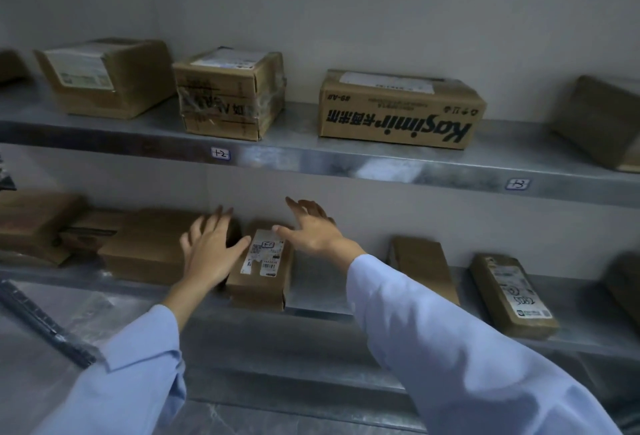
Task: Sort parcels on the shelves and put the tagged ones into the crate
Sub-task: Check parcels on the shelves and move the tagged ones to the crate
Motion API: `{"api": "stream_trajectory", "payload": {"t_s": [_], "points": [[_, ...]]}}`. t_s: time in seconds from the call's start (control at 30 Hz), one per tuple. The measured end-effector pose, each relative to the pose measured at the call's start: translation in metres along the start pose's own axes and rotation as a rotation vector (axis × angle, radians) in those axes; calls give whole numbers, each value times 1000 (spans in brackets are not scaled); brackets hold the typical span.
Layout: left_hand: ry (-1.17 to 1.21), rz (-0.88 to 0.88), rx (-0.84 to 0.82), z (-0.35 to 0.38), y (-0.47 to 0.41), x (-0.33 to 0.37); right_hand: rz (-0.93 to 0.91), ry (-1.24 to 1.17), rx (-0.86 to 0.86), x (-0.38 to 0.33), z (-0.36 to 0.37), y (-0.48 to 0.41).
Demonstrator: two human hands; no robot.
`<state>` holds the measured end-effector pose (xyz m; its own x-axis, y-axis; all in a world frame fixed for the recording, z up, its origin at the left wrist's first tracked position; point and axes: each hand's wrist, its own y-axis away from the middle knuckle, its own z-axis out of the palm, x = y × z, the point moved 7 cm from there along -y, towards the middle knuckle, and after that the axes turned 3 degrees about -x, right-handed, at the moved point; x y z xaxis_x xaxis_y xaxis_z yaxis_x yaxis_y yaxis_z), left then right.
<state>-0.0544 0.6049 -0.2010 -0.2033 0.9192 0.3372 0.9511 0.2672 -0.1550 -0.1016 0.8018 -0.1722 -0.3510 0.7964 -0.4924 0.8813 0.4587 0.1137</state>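
Note:
A small brown parcel (260, 272) with a white shipping label and a small tag on top lies on the lower metal shelf (318, 299). My left hand (211, 247) hovers at its left side, fingers spread, partly over a larger plain box (145, 244). My right hand (308, 227) reaches over the parcel's far right corner with fingers straight and apart. Neither hand holds anything. No crate is in view.
On the upper shelf (346, 157) stand several boxes, among them a taped one (225, 95) and a printed carton (398, 109). To the right on the lower shelf lie a plain parcel (424, 268) and a labelled one (512, 296). A plastic-wrapped surface (52, 313) sits lower left.

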Motion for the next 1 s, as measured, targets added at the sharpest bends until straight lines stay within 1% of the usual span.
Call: {"api": "stream_trajectory", "payload": {"t_s": [0.23, 0.4, 0.53, 0.67, 0.83, 1.0], "points": [[33, 91, -12, -5, -24, -8, 11, 1, 66, -19, -1, -11], [71, 165, -30, -9, -46, -35, 86, -7, 96, -41, 11, -26], [90, 205, -57, -18, -64, -72, 129, -23, 134, -67, 28, -39], [68, 221, -98, -27, -75, -121, 211, -66, 181, -95, 57, -50], [36, 254, -138, -31, -86, -183, 296, -182, 179, -122, 106, -56], [64, 209, -160, -28, -91, -236, 353, -212, 144, -134, 145, -67]]}}
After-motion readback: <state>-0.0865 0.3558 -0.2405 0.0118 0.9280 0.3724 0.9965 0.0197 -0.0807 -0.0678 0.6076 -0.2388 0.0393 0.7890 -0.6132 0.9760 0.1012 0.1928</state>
